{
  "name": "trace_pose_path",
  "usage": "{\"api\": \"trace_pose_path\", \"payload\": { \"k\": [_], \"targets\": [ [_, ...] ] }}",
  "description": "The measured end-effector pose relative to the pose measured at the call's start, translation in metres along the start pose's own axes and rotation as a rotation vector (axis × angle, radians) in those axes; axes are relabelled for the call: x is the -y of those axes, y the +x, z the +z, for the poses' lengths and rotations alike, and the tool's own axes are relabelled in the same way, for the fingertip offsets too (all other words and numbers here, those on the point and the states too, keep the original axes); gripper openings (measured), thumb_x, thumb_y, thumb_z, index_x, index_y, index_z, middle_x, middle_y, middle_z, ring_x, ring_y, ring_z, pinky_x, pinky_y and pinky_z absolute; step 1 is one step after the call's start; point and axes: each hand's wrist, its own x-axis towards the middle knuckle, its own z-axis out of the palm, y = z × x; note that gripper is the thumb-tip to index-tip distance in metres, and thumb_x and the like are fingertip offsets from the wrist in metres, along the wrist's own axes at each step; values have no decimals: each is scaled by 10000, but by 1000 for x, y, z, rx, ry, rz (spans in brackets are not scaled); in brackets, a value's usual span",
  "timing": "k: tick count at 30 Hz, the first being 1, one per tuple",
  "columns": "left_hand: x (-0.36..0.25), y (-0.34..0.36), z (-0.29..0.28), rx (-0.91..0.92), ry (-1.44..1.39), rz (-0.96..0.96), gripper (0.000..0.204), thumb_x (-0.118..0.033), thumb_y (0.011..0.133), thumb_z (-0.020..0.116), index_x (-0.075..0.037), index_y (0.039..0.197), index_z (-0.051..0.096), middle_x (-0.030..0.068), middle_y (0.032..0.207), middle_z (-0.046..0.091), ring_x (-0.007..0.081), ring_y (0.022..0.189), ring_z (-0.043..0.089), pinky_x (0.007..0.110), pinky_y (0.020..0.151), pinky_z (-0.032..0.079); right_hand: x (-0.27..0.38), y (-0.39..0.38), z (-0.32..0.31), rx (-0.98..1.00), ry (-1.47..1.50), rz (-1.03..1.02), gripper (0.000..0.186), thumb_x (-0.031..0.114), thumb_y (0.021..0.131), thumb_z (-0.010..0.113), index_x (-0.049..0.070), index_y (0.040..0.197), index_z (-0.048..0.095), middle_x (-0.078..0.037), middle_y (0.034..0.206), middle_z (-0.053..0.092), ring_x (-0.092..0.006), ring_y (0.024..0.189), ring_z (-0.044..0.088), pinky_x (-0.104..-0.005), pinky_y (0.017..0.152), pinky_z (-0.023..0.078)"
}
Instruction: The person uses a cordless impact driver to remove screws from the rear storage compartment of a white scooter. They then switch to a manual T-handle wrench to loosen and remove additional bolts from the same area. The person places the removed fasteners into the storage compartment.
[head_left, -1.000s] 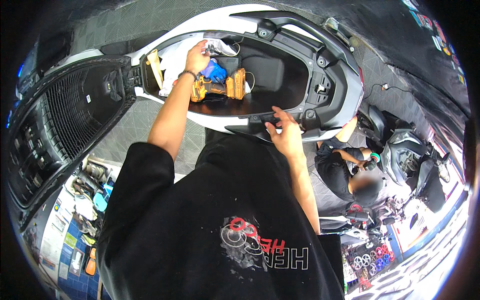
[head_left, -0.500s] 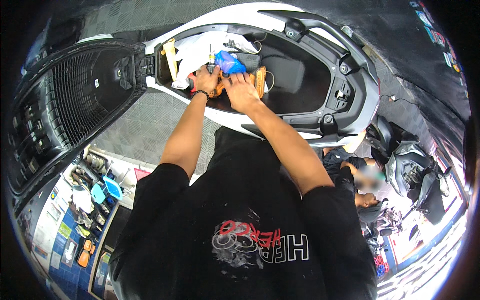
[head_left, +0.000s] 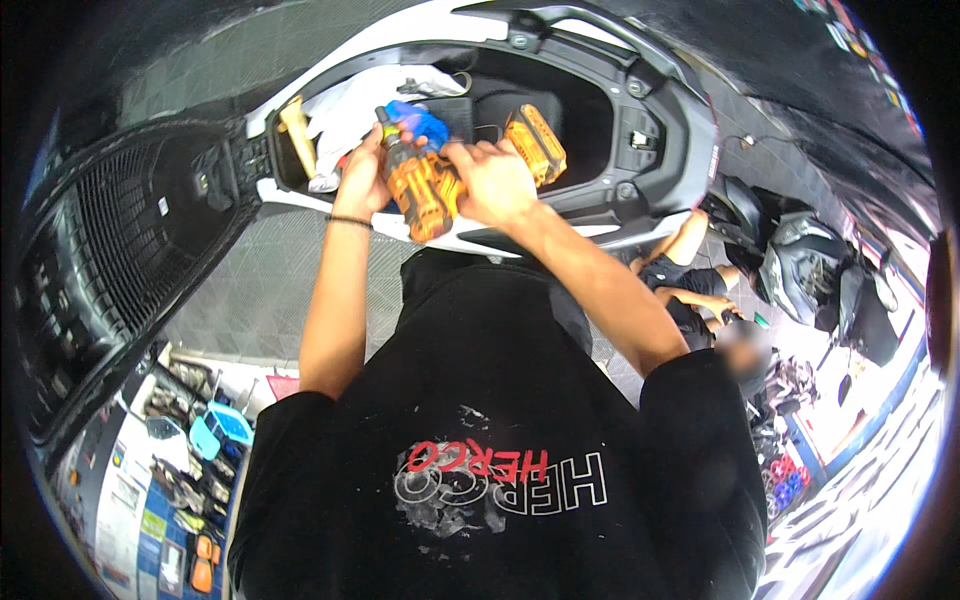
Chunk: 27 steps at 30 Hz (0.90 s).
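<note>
A yellow-and-black cordless drill [head_left: 425, 198] is held over the near rim of a scooter's open under-seat compartment [head_left: 583, 120]. Its chuck points away from me and its yellow battery end [head_left: 537, 146] sticks out to the right. My right hand [head_left: 497, 185] is closed around the drill's handle, between body and battery. My left hand [head_left: 364, 180] is closed at the front of the drill, by the chuck; some of its fingers are hidden behind the tool. Just beyond the chuck is a crumpled blue wrap or bag [head_left: 425, 128].
A white cloth [head_left: 345, 105] and a yellow-handled item [head_left: 297, 138] fill the compartment's left end. The hinged black seat [head_left: 110, 220] stands open at left. Another person [head_left: 690, 290] sits on the floor at right, near a dark scooter [head_left: 805, 265].
The drill has come up out of the compartment toward me, with both hands on it. The scooter has shifted slightly left in view.
</note>
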Motion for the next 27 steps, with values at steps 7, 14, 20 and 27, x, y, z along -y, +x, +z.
{"api": "trace_pose_path", "payload": {
  "k": [7,14,20,27],
  "targets": [
    [69,-95,137,388,-442,-237,392,-468,1066,418,-94,1105,530,23,884,562,297,1158,603,458,1022,486,50,-128,-133,-63,-118,186,677,180,745,730,123,1391,534,-125,989,633,-286,788,677,-409,736,517],
    [175,-74,211,218,-95,-586,372,-392,1069,480,-41,1127,591,109,1078,671,212,1040,654,384,963,531,-7,-236,-127,-148,141,503,812,159,743,793,7,1451,424,-204,1089,657,-399,819,707,-439,690,596],
    [214,-32,231,147,47,-747,379,-415,1064,474,-73,1077,637,64,947,689,197,870,694,372,812,579,-43,-237,-120,-92,203,733,887,220,727,815,16,1466,369,-261,1140,672,-437,878,714,-485,717,602],
    [212,-3,232,84,186,-751,380,-394,1025,557,-33,1071,664,69,925,710,167,790,708,334,736,607,-67,-217,-124,-34,215,784,810,336,786,789,32,1431,405,-230,1011,698,-426,787,718,-501,672,600]
  ]
}}
